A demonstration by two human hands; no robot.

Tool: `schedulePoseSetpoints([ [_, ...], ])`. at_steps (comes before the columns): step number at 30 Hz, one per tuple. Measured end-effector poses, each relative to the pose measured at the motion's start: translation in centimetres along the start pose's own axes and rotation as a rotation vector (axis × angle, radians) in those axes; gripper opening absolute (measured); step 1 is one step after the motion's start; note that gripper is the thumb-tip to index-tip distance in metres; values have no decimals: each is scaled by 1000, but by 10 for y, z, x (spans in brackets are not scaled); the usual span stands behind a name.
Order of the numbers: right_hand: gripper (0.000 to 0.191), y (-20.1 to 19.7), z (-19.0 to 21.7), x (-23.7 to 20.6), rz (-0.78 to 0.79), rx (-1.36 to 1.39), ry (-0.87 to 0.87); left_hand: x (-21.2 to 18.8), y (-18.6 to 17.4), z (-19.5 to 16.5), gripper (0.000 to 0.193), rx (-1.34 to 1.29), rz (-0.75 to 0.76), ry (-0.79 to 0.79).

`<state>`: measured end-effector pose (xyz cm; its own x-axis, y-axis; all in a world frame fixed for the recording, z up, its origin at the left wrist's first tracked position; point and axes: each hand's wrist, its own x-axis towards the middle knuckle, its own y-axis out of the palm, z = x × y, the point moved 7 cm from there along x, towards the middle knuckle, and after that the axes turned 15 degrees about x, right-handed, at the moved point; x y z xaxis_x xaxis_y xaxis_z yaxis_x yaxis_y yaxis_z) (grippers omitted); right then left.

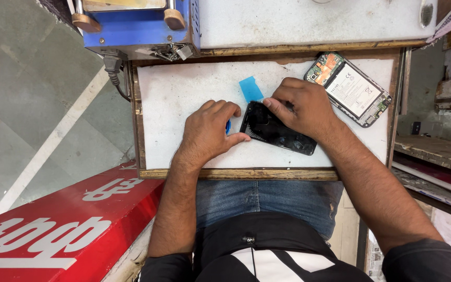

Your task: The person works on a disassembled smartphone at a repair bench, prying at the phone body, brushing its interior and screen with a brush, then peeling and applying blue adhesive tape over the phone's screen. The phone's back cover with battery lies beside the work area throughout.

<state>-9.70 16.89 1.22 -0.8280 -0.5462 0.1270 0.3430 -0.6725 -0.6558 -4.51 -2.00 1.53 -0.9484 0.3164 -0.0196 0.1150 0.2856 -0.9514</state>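
Black screen panel [275,130] lies face-down near the middle of the white surface [178,89], pinned between both hands. Far left, a red box [53,230] rests beside the board, and a blue machine [142,23] with a dangling plug sits at the back. Moving in, the left hand [207,130] is curled nearly closed, thumb pressed to the panel's lower left corner, with a small blue tool [228,127] peeking from under its fingers. Just above, a blue pick [250,89] lies loose on the surface. The right hand [301,107] bends over the panel's top edge, fingertips pinched at its upper left corner; what they grip there is hidden. Farther right, the phone body [349,87] sits apart, battery and board exposed. By my reading, the panel is already off the phone; the work on the panel itself looks unfinished.
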Motion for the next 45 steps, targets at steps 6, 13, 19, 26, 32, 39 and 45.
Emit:
schedulePoseSetpoints([
  [6,28,0,-1,-1,-21,20,-43,1,2,0,60,-3,54,-1],
  [13,32,3,-13,-2,-1,4,32,1,-4,-1,65,-12,-35,16],
  [19,33,3,-10,-3,-4,29,-29,0,4,1,61,9,35,-3],
  [26,34,-3,-7,-3,-44,68,-36,-1,6,1,56,32,40,11],
  [32,37,-2,-9,-3,-47,4,2,-2,-1,0,60,-23,-87,38],
  [39,37,0,-9,-2,-64,4,-32,-2,13,6,51,23,71,-32],
  [45,37,-3,-13,-3,-84,29,5,-3,0,0,52,-37,-143,64],
])
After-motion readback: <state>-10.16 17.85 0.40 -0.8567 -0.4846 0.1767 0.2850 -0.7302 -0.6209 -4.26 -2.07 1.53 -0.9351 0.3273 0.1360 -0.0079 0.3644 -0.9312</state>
